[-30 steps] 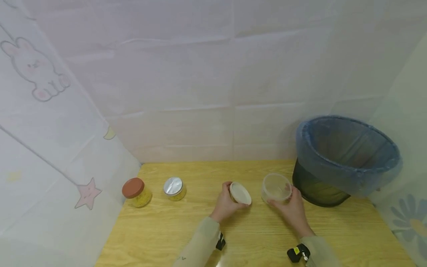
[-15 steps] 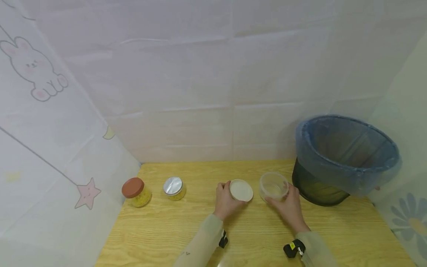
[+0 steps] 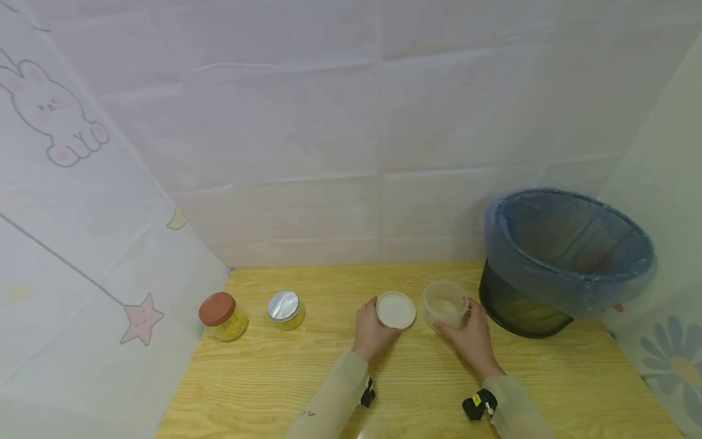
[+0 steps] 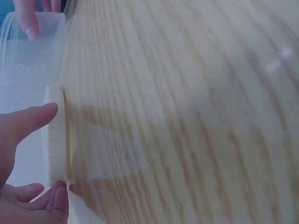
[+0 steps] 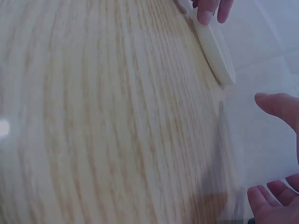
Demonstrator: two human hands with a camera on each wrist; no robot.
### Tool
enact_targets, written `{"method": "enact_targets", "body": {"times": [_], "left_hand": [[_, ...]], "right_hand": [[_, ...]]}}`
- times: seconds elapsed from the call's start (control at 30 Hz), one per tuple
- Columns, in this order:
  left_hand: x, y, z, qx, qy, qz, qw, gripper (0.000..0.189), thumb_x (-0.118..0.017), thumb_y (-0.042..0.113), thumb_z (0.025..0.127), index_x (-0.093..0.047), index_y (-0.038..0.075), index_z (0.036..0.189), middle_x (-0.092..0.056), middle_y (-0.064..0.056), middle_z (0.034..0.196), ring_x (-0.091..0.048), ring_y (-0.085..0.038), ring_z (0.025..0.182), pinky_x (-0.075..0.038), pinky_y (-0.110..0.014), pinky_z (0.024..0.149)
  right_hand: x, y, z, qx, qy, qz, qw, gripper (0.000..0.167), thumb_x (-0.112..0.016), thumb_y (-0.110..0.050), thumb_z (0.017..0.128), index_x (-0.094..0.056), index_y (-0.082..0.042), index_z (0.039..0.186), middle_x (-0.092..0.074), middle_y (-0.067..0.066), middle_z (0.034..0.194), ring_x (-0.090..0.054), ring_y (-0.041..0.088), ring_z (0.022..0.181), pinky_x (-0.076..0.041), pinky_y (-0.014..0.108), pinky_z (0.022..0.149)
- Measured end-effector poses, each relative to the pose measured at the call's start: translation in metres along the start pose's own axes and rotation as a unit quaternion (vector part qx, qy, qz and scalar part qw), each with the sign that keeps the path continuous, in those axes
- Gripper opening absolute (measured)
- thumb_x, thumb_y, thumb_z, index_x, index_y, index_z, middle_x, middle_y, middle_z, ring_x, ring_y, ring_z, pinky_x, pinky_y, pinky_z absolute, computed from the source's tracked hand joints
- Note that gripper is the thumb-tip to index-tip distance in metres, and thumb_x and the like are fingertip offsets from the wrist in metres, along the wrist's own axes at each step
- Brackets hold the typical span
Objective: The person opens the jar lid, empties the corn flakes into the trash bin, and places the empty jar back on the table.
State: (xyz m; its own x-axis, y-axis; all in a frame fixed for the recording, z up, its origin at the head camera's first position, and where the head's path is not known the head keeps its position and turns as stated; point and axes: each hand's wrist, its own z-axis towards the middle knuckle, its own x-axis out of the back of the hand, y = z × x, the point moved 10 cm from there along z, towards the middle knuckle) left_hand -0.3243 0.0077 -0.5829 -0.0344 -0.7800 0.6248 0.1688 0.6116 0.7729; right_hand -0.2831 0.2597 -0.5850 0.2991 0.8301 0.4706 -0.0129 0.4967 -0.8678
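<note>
My left hand [image 3: 373, 330] grips a round cream-white lid [image 3: 396, 310] by its edge. In the left wrist view the thumb [image 4: 39, 119] presses one side of the lid's ridged rim and the fingers the other. The lid lies flat at the tabletop, ridged side against the wood's plane. My right hand [image 3: 473, 341] holds a clear plastic jar [image 3: 443, 302] from its right side, thumb in front and fingers behind. The jar stands upright, its mouth uncovered, just right of the lid. Raised letters [image 4: 32, 69] show on its wall.
At the left of the wooden table [image 3: 263, 390] stand a yellow-filled jar with a brown lid [image 3: 217, 309] and a lower one with a silver lid [image 3: 284, 305]. A dark bin with a blue liner [image 3: 570, 286] stands at the right, close to my right hand.
The lid has gone from tilted to flat at the table in my left hand. My right hand has shifted the clear jar slightly left, closer to the lid.
</note>
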Motion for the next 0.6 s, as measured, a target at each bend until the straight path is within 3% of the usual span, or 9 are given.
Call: {"method": "enact_targets", "body": {"times": [0.33, 0.6], "left_hand": [[-0.0025, -0.0046, -0.0005, -0.002, -0.008, -0.019, 0.9998, 0.085, -0.090, 0.006, 0.075, -0.042, -0.012, 0.143, -0.052, -0.029, 0.132, -0.050, -0.043, 0.122, -0.045, -0.054, 0.102], [0.0018, -0.0061, -0.0002, 0.013, -0.002, -0.006, 0.9999, 0.088, -0.086, 0.036, 0.082, -0.043, -0.008, 0.145, -0.050, -0.021, 0.134, -0.045, -0.036, 0.125, -0.045, -0.049, 0.102]], "right_hand": [[-0.0027, 0.0052, -0.0010, 0.008, 0.007, -0.003, 0.9999, 0.098, -0.090, -0.018, 0.079, -0.028, 0.009, 0.150, -0.036, 0.032, 0.142, -0.042, 0.047, 0.125, -0.038, 0.060, 0.101], [0.0034, 0.0010, -0.0002, 0.020, 0.033, -0.022, 0.9990, 0.107, -0.095, -0.021, 0.073, -0.028, 0.006, 0.152, -0.036, 0.031, 0.144, -0.035, 0.049, 0.134, -0.030, 0.066, 0.106]]}}
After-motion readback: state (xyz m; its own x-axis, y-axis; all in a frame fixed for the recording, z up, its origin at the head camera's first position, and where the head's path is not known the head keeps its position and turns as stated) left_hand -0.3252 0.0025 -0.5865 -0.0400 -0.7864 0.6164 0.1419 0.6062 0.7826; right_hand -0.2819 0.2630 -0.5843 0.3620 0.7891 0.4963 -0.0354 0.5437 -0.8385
